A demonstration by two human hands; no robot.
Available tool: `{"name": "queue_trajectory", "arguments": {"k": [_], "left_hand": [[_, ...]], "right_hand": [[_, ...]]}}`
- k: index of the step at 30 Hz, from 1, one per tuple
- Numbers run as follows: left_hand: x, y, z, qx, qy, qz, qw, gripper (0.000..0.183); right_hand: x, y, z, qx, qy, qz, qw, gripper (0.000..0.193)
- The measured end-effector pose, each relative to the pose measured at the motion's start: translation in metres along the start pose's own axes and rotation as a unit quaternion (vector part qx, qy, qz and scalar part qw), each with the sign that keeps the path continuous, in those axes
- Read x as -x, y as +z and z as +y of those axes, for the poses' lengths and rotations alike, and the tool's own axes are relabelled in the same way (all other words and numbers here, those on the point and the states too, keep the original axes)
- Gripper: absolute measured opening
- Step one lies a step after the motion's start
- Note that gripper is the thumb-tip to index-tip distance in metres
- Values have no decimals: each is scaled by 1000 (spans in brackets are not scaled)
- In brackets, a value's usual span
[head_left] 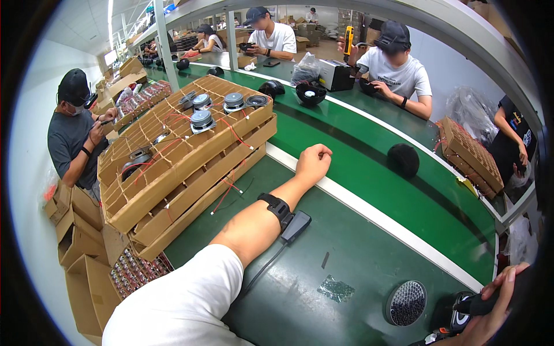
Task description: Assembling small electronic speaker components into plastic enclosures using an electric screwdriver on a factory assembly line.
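Observation:
My left hand (313,163) is closed, its fingers curled down over the pale edge strip of the green conveyor. No object shows in it. A black strap with a small black box (296,226) and cable sits on that forearm. At the lower right rim, my right hand (501,303) grips a dark, rounded object (522,291), mostly cut off by the picture's edge. Beside it stands a black device (453,314) with a white ring, partly hidden. A round dish of small dark screws (406,303) lies just left of them.
Stacked cardboard trays (190,167) carry several round speakers (202,120) with red wires. On the conveyor (352,153) lie a black rounded housing (403,160) and an open black shell (310,94). Co-workers sit across the belt, one holding a yellow tool (348,41). Cartons (92,288) stand left.

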State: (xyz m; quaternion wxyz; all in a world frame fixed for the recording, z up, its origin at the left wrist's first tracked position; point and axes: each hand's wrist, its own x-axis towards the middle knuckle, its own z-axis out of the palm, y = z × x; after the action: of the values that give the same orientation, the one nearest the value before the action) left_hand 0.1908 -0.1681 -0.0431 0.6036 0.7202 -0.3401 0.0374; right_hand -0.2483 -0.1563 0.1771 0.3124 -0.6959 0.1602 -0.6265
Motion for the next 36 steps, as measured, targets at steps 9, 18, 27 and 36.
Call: {"name": "queue_trajectory", "arguments": {"k": [9,18,27,36], "left_hand": [[1,-2,6,-4,-10,-11,1000,16],[1,-2,6,1,-10,-8,1000,16],[0,-1,-2,6,-9,-4,1000,16],[0,0,2,-1,-10,-8,1000,15]], "right_hand": [[1,3,-1,0,4,8,1000,3],[2,4,0,-7,8,8,1000,3],[3,6,0,2,7,1,1000,4],[3,3,2,-5,5,-7,1000,3]]}}
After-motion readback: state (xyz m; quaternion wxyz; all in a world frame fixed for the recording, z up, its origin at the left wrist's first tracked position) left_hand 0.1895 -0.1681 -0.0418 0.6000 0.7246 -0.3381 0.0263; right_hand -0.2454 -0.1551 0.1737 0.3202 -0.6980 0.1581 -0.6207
